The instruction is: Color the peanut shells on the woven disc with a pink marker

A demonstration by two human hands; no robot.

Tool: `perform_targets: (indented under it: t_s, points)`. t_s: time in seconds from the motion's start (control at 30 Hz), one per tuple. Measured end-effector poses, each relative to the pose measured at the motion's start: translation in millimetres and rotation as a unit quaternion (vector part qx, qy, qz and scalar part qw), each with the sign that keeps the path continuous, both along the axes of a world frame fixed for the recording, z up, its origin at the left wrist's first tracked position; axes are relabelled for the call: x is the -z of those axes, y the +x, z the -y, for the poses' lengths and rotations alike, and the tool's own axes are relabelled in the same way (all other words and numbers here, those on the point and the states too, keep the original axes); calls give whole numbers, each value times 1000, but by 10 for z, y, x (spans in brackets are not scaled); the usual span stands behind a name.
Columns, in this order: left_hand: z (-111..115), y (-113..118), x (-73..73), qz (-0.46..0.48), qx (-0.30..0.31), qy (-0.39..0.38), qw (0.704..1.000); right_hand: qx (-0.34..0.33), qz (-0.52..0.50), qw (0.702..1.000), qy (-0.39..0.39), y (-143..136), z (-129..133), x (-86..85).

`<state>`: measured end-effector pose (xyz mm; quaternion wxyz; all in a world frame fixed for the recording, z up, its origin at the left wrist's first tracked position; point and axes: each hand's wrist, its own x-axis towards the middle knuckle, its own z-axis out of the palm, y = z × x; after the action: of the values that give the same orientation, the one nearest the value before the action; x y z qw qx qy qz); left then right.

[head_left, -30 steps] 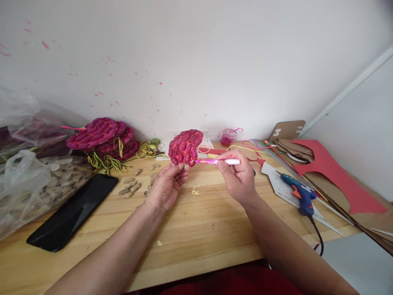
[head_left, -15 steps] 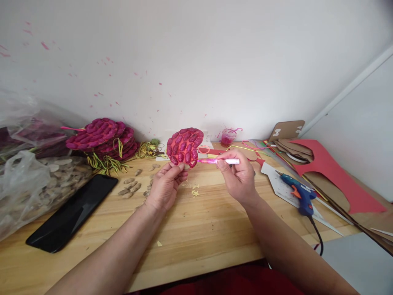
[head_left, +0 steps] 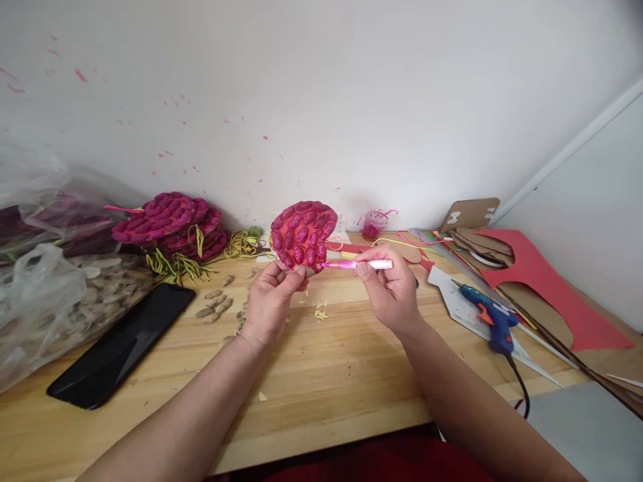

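Between thumb and fingers, my left hand (head_left: 274, 298) pinches the lower edge of a red disc covered with magenta-painted peanuts (head_left: 304, 234). The disc is held up off the table, its peanut side facing me. My right hand (head_left: 389, 284) grips a white paintbrush (head_left: 379, 264) whose lower part is stained pink. The brush's tip meets the disc's lower right edge. Behind the hands, near the wall, stands a small clear cup with pink paint (head_left: 372, 225). A stack of similar magenta discs (head_left: 168, 224) with yellow-green strings lies at the left.
Loose peanuts (head_left: 215, 306) lie left of my left hand, beside a black phone (head_left: 123, 345) and a plastic bag of peanuts (head_left: 95, 294). At the right are a blue glue gun (head_left: 489, 314) with a cord, red cut sheet (head_left: 552, 288) and cardboard pieces (head_left: 472, 215).
The disc has turned slightly in my left hand and tilted to face me more. My right hand and the brush stay nearly in place, the tip still at the disc's lower right edge.
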<state>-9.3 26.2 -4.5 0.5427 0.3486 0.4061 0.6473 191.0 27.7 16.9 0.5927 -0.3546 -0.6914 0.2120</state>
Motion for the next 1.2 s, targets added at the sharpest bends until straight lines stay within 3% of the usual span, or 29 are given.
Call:
perform_targets:
  t_s: [0.17,0.47,0.83,1.2]
  points:
    - [-15,-6,30,-46,-21,30,998,32,10,999,10,20,-14,3]
    - [8,5,-54,-80,-32,43,995,24,-6,1000,-13,21,-35,10]
    - [-19,-7,-11,4,-5,-14,1000,19,-19,1000,-15,15,-17,16]
    - [-1,-3,-19,-12,-13,-5,1000,19,4,1000,1,-1,-1,5]
